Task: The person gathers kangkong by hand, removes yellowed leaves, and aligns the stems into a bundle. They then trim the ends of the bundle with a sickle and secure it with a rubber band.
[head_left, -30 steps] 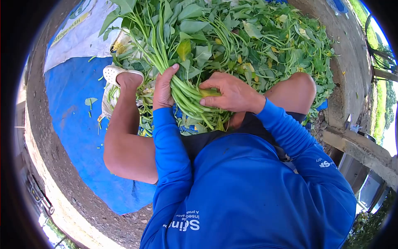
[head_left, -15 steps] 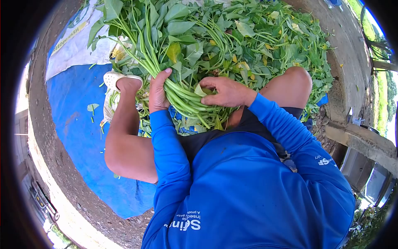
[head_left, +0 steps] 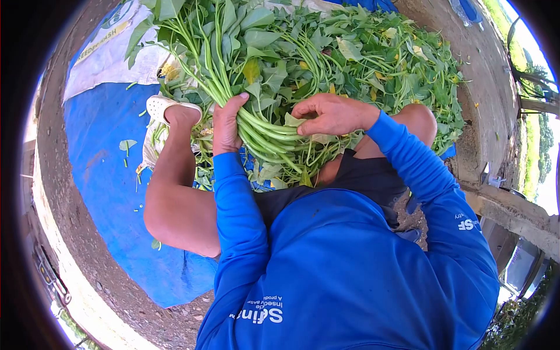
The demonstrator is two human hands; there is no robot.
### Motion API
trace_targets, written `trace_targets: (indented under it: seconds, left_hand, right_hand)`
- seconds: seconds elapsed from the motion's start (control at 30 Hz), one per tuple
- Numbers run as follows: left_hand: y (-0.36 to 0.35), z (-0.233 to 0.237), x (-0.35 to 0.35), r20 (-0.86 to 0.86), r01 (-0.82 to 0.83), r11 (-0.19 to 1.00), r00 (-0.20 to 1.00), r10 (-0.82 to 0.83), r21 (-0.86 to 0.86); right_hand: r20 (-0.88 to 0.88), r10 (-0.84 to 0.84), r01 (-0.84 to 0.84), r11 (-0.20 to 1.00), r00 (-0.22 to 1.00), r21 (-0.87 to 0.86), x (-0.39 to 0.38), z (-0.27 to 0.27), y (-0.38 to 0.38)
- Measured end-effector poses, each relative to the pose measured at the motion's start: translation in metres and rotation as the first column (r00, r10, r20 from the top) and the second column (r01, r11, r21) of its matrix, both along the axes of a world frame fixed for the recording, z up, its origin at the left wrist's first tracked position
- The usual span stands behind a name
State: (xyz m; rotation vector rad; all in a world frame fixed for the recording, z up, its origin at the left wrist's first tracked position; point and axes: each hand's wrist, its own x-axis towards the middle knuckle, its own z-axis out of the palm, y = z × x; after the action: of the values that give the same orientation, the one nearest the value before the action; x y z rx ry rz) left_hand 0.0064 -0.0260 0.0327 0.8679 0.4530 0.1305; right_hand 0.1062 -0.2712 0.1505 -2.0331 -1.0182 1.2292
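My left hand (head_left: 227, 125) is wrapped around a thick bunch of long green leafy stems (head_left: 265, 134). Its broad leaves fan out toward the top left, and the bare stem ends curve right over my lap. At those ends is my right hand (head_left: 332, 115), thumb and fingers bent together around a small pale green leaf (head_left: 291, 121). Part of that leaf is hidden by the fingers. Beyond both hands spreads a big heap of the same leafy greens (head_left: 361, 58), some leaves yellowed.
A blue tarp (head_left: 111, 175) lies on the left with scattered leaf and stem bits. A whitish sack (head_left: 116, 52) covers its upper part. My foot in a cream clog (head_left: 169, 109) rests beside the heap. Concrete edging (head_left: 513, 213) runs along the right.
My right hand has shifted slightly right and its fingers sit a little farther along the stem ends. My left hand keeps its hold on the bunch, almost unmoved.
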Motion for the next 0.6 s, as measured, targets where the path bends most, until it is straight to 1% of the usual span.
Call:
trace_targets:
  seconds: [0.07,0.1,0.2,0.23,0.33,0.37,0.43,0.53,0.6]
  left_hand:
    - [0.000,0.005,-0.002,-0.001,0.021,1.000,1.000,-0.021,0.016]
    - [-0.002,0.012,-0.003,-0.007,0.024,0.999,1.000,-0.024,0.024]
    - [0.001,0.008,-0.003,-0.008,0.046,0.997,0.999,-0.046,0.067]
    - [0.001,0.009,-0.003,-0.001,0.040,0.997,0.999,-0.040,0.065]
    - [0.002,0.007,-0.001,-0.007,-0.001,0.998,1.000,0.001,0.059]
    - [0.004,0.004,-0.001,-0.016,-0.021,0.997,1.000,0.022,0.071]
    - [0.003,0.007,0.002,-0.011,-0.092,0.995,0.996,0.092,0.038]
    - [-0.005,0.002,0.008,0.016,-0.209,0.978,0.978,0.208,0.018]
    - [-0.013,-0.004,0.012,0.045,-0.271,0.962,0.962,0.269,0.034]
  right_hand:
    - [0.100,0.049,-0.051,0.999,0.994,0.014,0.011,-0.001,0.000]
    - [0.119,0.075,-0.085,0.994,0.990,0.075,0.015,0.005,0.001]
    - [0.151,0.160,-0.146,0.984,0.975,-0.102,0.029,0.035,0.013]
    - [0.200,0.201,-0.184,0.978,0.959,-0.101,0.035,0.032,0.013]
    - [0.311,0.229,-0.175,0.966,0.922,-0.192,0.035,0.057,0.012]
    - [0.298,0.141,-0.103,0.985,0.944,-0.139,0.030,0.059,0.008]
    - [0.258,-0.034,0.044,0.998,0.965,-0.034,0.011,0.056,0.000]
    - [0.227,-0.252,0.258,0.966,0.941,0.007,-0.025,0.012,-0.002]
    - [0.122,-0.067,0.078,0.993,0.990,-0.086,-0.044,-0.004,0.015]
